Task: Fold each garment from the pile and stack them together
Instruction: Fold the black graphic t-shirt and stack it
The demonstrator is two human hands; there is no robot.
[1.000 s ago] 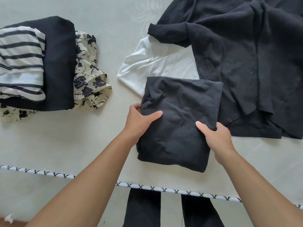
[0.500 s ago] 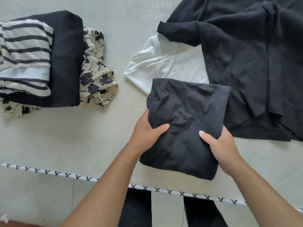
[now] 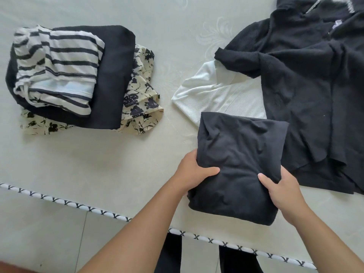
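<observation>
A: Item one, far left?
B: Folded stack (image 3: 74, 75): striped top (image 3: 57, 69) on a black piece, floral print at the bottom, on the pale bed surface (image 3: 98, 166).
A: Centre?
B: Left hand (image 3: 194, 172), clamped on the folded black garment (image 3: 238, 166), thumb on top. White garment (image 3: 218, 97) behind.
A: Right?
B: Right hand (image 3: 283, 191) grips the garment's other edge. Unfolded black garment (image 3: 307, 91) spread beyond, just beside.
</observation>
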